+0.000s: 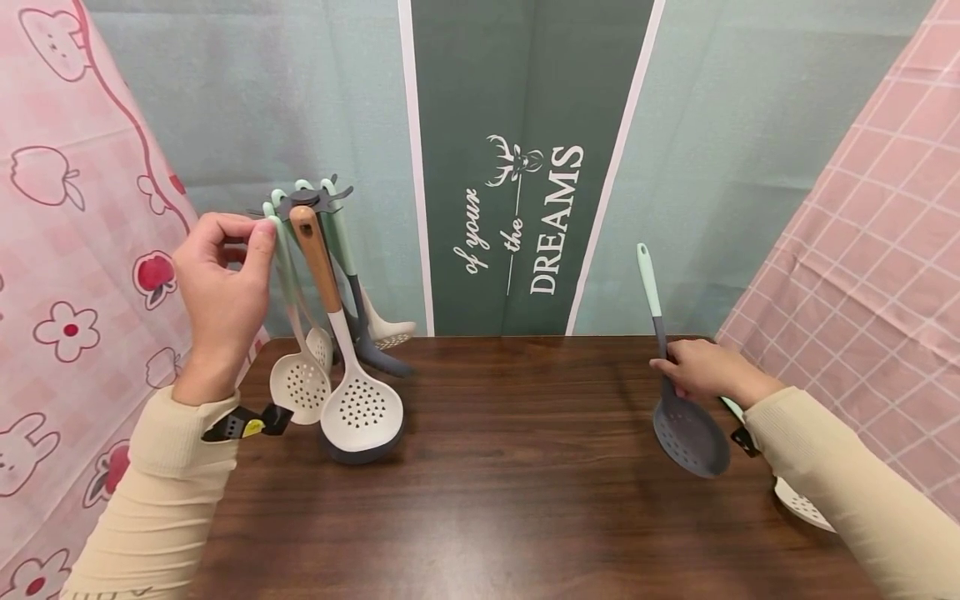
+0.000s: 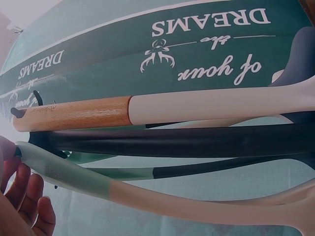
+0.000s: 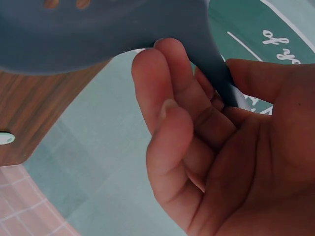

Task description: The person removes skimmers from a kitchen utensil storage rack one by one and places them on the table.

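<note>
On the left, my left hand [image 1: 225,287] pinches the top end of a mint handle between thumb and fingertips. That handle belongs to a cream skimmer [image 1: 300,388] by the dark rack [image 1: 303,198]; in the left wrist view the handle [image 2: 74,177] runs off right from my fingertips. Beside it hangs a white skimmer with a wooden handle [image 1: 318,258]. On the right, my right hand [image 1: 708,371] grips a grey skimmer [image 1: 693,442] by its neck, mint handle up and perforated bowl down over the table. The right wrist view shows fingers [image 3: 170,132] curled below the bowl.
Several more utensils hang around the rack, including a grey one [image 1: 382,357] and a cream one [image 1: 393,333]. A white perforated utensil [image 1: 802,504] lies on the wooden table [image 1: 510,467], partly behind my right sleeve. Pink cloth [image 1: 877,242] borders the right side.
</note>
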{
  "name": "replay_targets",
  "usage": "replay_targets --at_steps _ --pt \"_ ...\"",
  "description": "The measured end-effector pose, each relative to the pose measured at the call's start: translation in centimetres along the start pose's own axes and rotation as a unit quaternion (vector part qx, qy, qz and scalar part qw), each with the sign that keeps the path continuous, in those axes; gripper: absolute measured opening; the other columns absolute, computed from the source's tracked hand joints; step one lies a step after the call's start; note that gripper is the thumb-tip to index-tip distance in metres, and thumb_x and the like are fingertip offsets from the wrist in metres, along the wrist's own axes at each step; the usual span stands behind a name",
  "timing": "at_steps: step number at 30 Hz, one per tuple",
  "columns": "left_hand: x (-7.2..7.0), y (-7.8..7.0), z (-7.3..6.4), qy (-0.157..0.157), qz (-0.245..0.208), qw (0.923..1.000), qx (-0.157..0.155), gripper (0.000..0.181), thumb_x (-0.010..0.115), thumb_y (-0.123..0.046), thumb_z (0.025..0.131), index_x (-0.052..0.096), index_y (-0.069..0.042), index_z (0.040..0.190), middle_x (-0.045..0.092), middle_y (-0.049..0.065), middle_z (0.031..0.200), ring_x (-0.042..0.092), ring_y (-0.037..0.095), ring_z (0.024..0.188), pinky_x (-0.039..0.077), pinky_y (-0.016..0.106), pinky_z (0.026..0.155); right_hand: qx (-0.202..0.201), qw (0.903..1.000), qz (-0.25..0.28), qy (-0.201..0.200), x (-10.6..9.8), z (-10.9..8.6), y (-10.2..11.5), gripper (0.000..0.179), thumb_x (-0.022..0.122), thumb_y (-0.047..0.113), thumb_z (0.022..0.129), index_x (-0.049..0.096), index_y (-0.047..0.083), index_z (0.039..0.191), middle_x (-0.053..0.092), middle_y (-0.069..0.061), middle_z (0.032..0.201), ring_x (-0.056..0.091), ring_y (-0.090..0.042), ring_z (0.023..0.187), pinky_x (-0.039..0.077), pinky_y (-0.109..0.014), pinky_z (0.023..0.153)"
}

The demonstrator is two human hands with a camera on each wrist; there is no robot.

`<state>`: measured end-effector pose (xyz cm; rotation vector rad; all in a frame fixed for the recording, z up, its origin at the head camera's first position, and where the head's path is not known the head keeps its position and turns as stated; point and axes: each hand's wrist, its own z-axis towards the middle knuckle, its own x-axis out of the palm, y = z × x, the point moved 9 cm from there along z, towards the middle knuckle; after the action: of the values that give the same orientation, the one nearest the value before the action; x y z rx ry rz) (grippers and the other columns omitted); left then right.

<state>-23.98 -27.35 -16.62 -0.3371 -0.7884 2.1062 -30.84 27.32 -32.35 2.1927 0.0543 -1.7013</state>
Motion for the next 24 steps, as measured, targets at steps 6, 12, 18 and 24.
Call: replay_targets --at_steps 6,12,18,24 --pt "0.0 0.2 -0.1 0.003 0.003 1.0 0.0 0.009 0.072 -0.012 0.093 0.074 -0.004 0.088 0.065 -0.007 0.084 0.056 0.005 0.071 0.044 0.019 0.07 0.018 0.9992 0.014 0.032 1.3 -0.2 -1.3 0.034 0.051 0.027 0.107 0.054 0.005 0.081 0.059 0.0 0.059 0.055 -0.011 0.047 0.047 -0.031 0.048" --pt "-0.1 0.3 -0.2 0.004 0.007 1.0 -0.001 0.01 0.072 -0.013 0.093 0.074 -0.004 0.089 0.064 -0.008 0.084 0.056 0.005 0.071 0.044 0.019 0.07 0.026 0.9973 0.036 0.059 2.3 -0.6 -2.3 0.032 0.051 0.025 0.107 0.054 0.004 0.083 0.061 -0.002 0.06 0.058 -0.013 0.048 0.049 -0.031 0.049" --pt "-0.2 0.3 -0.2 0.002 0.005 1.0 -0.003 0.009 0.073 -0.013 0.093 0.074 -0.005 0.088 0.064 -0.006 0.085 0.057 0.005 0.071 0.045 0.019 0.07 0.037 0.9956 0.045 0.074 3.3 -0.8 -3.3 0.031 0.051 0.025 0.107 0.053 0.004 0.084 0.061 -0.003 0.06 0.056 -0.012 0.046 0.047 -0.031 0.046" --pt "-0.2 0.2 -0.2 0.0 0.004 1.0 -0.001 0.009 0.073 -0.011 0.093 0.074 -0.004 0.088 0.065 -0.007 0.084 0.056 0.004 0.071 0.044 0.018 0.07 0.054 0.994 0.047 0.082 4.5 -0.8 -4.5 0.034 0.051 0.025 0.107 0.055 0.004 0.081 0.061 -0.004 0.06 0.061 -0.014 0.048 0.047 -0.029 0.043"
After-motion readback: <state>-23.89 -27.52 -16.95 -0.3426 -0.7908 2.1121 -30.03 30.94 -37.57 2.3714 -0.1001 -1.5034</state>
